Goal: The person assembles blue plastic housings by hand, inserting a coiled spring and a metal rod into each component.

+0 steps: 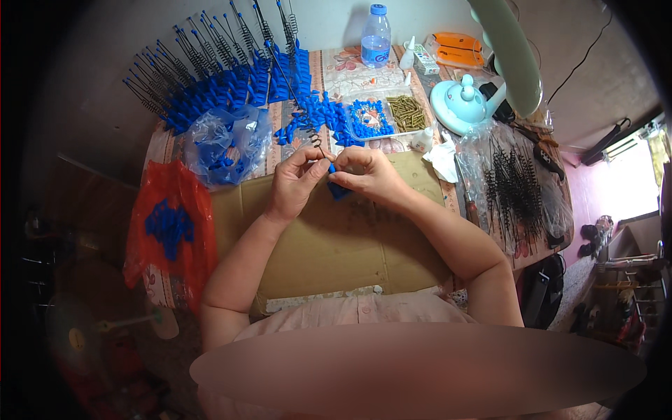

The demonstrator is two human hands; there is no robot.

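**Two hands, one blue piece, and a table full of parts**

Both hands meet just above the middle of the frame, over a flattened sheet of cardboard (336, 245). The left hand (297, 180) pinches the lower end of a thin black coiled spring (316, 142) between thumb and fingertips. The right hand (367, 175) grips a small blue plastic piece (337, 189), which pokes out below its fingers; the two hands touch around it.

In the upper left, finished blue-and-spring assemblies (217, 70) fan out in rows, too many and too crowded to count. Three bags show: a clear bag (227, 143) with loose blue pieces, a red bag (171, 224) at the left edge with a clump of blue pieces, and a clear bag (521, 185) at the right with black springs spread on it. One clear tray (385, 115) above the hands has two compartments, blue pieces in the left, brass-coloured pins in the right. One water bottle (376, 36) stands at the top centre, and one pale blue desk lamp (465, 101) sits to its right.
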